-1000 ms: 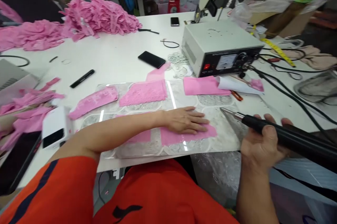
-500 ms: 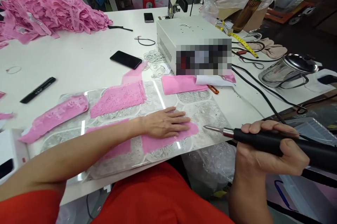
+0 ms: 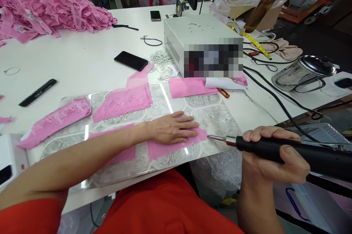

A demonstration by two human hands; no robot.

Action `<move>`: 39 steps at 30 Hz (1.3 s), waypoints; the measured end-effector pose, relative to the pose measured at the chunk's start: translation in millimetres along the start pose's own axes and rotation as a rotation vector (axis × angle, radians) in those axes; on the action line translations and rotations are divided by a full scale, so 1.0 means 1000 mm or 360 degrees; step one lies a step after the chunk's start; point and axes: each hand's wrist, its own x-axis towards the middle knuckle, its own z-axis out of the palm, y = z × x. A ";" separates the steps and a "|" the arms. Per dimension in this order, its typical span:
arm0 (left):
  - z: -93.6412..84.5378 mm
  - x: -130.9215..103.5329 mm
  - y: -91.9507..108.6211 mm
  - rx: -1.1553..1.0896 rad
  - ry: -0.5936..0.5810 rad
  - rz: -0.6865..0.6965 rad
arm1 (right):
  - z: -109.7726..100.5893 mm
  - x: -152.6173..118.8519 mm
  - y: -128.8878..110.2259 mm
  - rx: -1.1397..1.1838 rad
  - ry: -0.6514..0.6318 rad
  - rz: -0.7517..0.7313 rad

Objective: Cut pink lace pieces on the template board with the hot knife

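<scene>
My left hand (image 3: pixel 173 127) lies flat with fingers outstretched, pressing a pink fabric piece (image 3: pixel 167 149) onto a glossy marbled mat (image 3: pixel 214 114). In my right hand (image 3: pixel 271 153) is a black-handled tool with a thin pointed metal tip (image 3: pixel 250 143) and a cord; my fingers wrap round its handle. That tip meets the right end of the fabric piece. Under my left forearm lies another pink piece (image 3: pixel 123 156), partly covered. Two lace pieces, one patterned (image 3: pixel 123 102) and one long and narrow (image 3: pixel 60 118), rest farther back and left on the mat.
Behind the mat stands a grey box-shaped device (image 3: pixel 198 28) with its front blurred. Black cables (image 3: pixel 275 94) run along the right near a glass jug (image 3: pixel 299 74). A phone (image 3: pixel 131 60), a black marker (image 3: pixel 37 92) and a pink garment heap (image 3: pixel 57 10) are on the table.
My right hand has moved left, bringing the tool's tip from bare mat to the edge of the pink fabric. My left hand stays in place.
</scene>
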 end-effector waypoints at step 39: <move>-0.012 -0.051 0.004 -0.0183 -0.0046 -0.0161 | 0.000 0.002 0.002 0.0408 0.0187 0.0064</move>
